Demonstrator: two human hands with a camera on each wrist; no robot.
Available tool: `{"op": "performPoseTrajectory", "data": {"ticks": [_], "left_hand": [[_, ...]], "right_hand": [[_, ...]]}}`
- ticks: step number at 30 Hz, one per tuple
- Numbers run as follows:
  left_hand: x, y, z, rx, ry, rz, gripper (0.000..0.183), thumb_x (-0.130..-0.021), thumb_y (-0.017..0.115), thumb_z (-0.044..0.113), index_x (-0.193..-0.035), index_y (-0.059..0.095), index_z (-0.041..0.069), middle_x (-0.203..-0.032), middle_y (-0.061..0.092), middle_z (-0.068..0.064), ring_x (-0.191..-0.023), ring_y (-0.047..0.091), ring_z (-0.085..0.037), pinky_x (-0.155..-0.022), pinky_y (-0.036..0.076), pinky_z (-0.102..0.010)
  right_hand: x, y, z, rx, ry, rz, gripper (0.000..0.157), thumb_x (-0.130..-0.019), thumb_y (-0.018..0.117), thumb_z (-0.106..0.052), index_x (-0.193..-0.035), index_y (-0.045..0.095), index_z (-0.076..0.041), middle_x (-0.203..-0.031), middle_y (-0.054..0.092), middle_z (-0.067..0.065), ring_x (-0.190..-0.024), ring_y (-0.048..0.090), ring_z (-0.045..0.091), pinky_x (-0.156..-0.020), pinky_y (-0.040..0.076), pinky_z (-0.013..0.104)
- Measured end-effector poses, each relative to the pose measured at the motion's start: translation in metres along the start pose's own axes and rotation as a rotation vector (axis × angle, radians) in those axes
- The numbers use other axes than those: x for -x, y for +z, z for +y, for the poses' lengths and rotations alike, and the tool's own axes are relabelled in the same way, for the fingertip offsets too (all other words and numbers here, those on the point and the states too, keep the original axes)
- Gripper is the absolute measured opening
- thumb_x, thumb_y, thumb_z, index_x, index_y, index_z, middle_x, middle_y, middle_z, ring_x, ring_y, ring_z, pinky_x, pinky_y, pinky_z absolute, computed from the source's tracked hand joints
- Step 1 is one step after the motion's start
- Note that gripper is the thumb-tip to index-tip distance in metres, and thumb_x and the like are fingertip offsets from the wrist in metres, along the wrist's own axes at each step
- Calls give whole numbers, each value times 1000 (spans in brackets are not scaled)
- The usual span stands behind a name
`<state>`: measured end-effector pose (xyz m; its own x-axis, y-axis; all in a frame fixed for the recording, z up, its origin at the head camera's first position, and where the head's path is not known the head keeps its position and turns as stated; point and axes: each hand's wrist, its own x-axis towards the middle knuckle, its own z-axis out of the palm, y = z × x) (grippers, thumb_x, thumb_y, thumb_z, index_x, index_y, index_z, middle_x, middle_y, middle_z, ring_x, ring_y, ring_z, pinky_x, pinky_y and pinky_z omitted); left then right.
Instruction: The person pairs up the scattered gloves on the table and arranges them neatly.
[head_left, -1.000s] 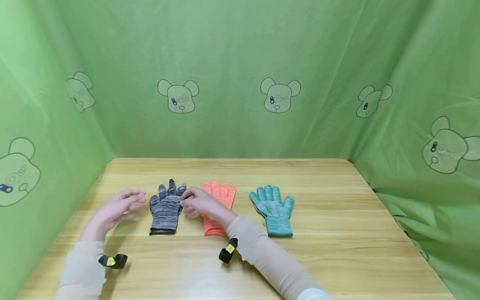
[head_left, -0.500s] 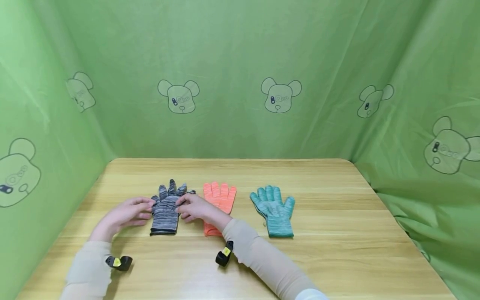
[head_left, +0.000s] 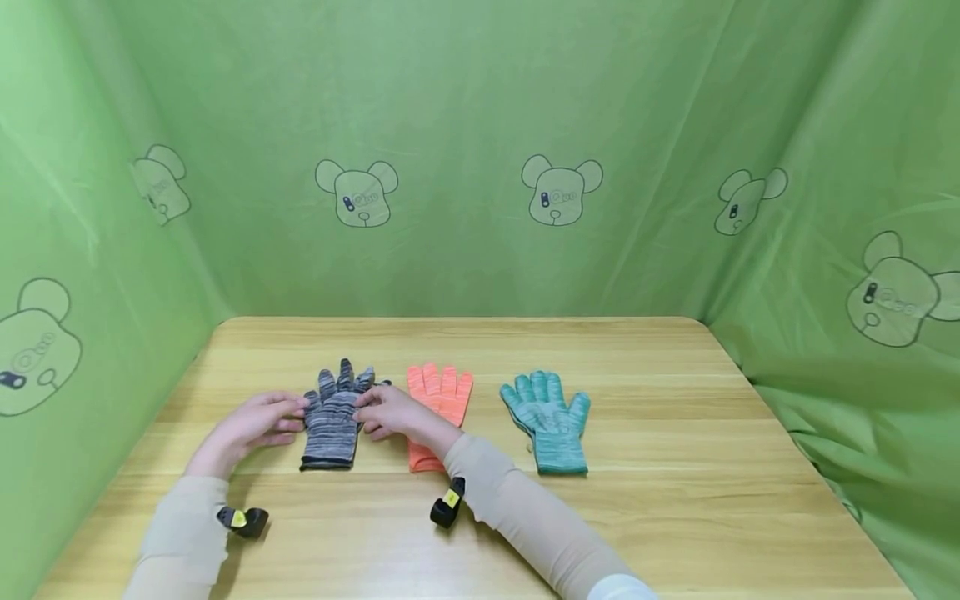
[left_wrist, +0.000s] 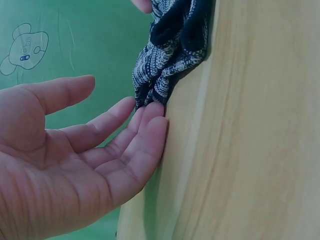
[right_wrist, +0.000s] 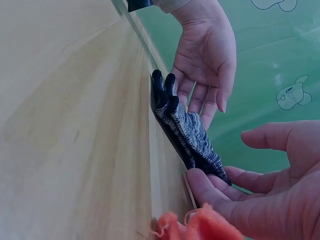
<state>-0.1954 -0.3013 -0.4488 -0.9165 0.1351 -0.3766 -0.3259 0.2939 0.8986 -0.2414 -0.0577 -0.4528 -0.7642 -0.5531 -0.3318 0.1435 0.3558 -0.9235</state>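
A grey-and-black striped knit glove lies on the table, fingers toward the far side and dark cuff toward me. My left hand is at its left edge. In the left wrist view, the left fingertips meet the knit and the thumb stands apart. From the right, my right hand reaches the glove's other edge, its forearm crossing over an orange glove. The right wrist view has the right fingers extended against the dark glove's edge, thumb raised away. More than one layer of knit shows there.
A teal glove lies to the right on the wooden table. Green curtains printed with bear heads enclose the back and sides. Each sleeve carries a black wrist camera, one left and one right.
My left hand has moved right, up to the striped glove's edge. The right hand has shifted slightly left, and the glove's thumb now sticks out to the right. The orange and teal gloves stay put.
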Motion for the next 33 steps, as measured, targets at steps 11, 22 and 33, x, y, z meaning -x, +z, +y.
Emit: {"op": "performPoseTrajectory", "data": {"ticks": [11, 22, 33], "left_hand": [[5, -7, 0, -3, 45, -27, 52, -102, 46, 22, -137, 38, -16, -133, 50, -34, -96, 66, -13, -91, 56, -35], [2, -1, 2, 35, 10, -39, 52, -101, 50, 23, -137, 41, -14, -106, 61, -7, -87, 66, -13, -82, 58, -31], [0, -6, 7, 5, 42, -23, 51, -101, 49, 18, -140, 35, -12, -103, 64, -5, -83, 64, -12, -79, 57, -29]], "right_hand": [[1, -1, -2, 16, 11, -10, 37, -94, 62, -14, -128, 56, -2, -118, 66, 14, -95, 68, 24, -80, 59, 35], [2, -2, -1, -10, 4, -45, 32, -95, 62, -14, -125, 56, -5, -110, 65, 8, -87, 67, 21, -71, 59, 33], [-3, -18, -10, 15, -37, 34, 33, -93, 61, -9, -124, 56, -1, -102, 63, 18, -72, 60, 21, -67, 59, 36]]}}
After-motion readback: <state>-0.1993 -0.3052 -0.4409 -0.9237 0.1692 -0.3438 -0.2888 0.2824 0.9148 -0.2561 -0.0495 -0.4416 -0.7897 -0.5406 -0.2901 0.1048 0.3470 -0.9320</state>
